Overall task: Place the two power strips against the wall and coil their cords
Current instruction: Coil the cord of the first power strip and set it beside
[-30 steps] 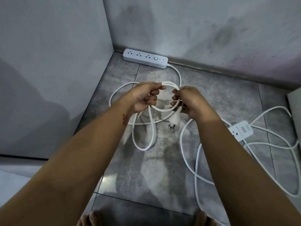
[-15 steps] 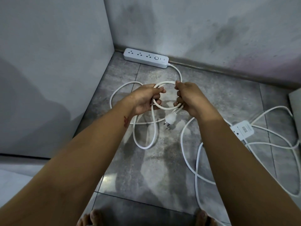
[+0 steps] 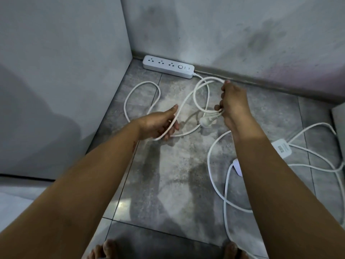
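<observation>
One white power strip (image 3: 168, 66) lies flat against the back wall near the corner. Its cord (image 3: 141, 85) runs from the strip's right end into loops on the tiled floor. My right hand (image 3: 233, 101) grips a small coil of this cord, and the plug (image 3: 207, 121) hangs just below my fingers. My left hand (image 3: 160, 124) holds a further stretch of the same cord, which bends around its curled fingers. The second power strip (image 3: 281, 148) lies out on the floor to the right, partly hidden by my right forearm, with its cord (image 3: 317, 165) tangled loosely around it.
A grey side wall (image 3: 65, 71) meets the back wall (image 3: 224, 34) in a corner. A second white plug (image 3: 237, 165) lies by my right forearm. A pale object (image 3: 338, 124) stands at the right edge. My bare toes (image 3: 104, 249) show at the bottom.
My hands have moved apart: the right one rose toward the wall with the coil, and the left slid down and left along the cord, drawing out a new length.
</observation>
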Tool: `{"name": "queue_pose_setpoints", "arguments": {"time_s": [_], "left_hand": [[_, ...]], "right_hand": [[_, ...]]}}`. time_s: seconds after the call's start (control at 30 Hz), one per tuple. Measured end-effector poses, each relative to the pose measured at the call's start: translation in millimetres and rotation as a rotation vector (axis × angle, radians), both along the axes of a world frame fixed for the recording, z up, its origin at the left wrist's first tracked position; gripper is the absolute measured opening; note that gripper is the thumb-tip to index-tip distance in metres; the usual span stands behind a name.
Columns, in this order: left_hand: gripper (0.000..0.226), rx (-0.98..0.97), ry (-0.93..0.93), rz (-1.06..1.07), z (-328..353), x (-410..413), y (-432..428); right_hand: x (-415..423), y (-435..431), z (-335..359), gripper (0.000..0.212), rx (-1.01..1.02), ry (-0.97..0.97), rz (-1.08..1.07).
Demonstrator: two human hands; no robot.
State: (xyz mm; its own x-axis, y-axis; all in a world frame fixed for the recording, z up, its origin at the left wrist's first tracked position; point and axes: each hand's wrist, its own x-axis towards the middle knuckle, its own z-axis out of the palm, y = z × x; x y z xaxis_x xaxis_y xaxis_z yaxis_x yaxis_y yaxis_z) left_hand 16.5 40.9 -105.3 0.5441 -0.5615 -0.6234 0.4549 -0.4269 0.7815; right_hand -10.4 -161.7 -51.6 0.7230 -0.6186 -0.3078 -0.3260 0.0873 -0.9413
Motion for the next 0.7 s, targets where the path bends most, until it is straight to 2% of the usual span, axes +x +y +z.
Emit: {"name": "queue_pose_setpoints", "arguments": {"time_s": [0.13,0.2,0.33,0.43,0.5,0.6,0.7], "left_hand": [[0.072,-0.082,0.104,-0.063,-4,-6,0],[0.075,-0.107,0.158,-0.07,4,-9,-9],[0.078,-0.228,0.272,0.029,13,-16,-25],[0.08,-0.337,0.32,0.193,10,-14,-34],[0.08,-0.371,0.297,0.32,13,-13,-40],[0.067,-0.37,0.214,0.462,23,-11,-46],[0.07,-0.326,0.17,0.547,26,-7,-49]], "right_hand": [[4,2,-4,0.033,0.017,-0.073,-0.085],[4,12,-6,0.032,0.108,-0.146,-0.126],[3,31,-1,0.033,0.351,-0.274,-0.196],[2,38,2,0.032,0.471,-0.291,-0.202],[3,41,-2,0.034,0.344,-0.201,-0.175],[-3,45,-19,0.041,-0.046,0.032,0.004],[-13,50,-26,0.051,-0.12,0.113,0.158]]}}
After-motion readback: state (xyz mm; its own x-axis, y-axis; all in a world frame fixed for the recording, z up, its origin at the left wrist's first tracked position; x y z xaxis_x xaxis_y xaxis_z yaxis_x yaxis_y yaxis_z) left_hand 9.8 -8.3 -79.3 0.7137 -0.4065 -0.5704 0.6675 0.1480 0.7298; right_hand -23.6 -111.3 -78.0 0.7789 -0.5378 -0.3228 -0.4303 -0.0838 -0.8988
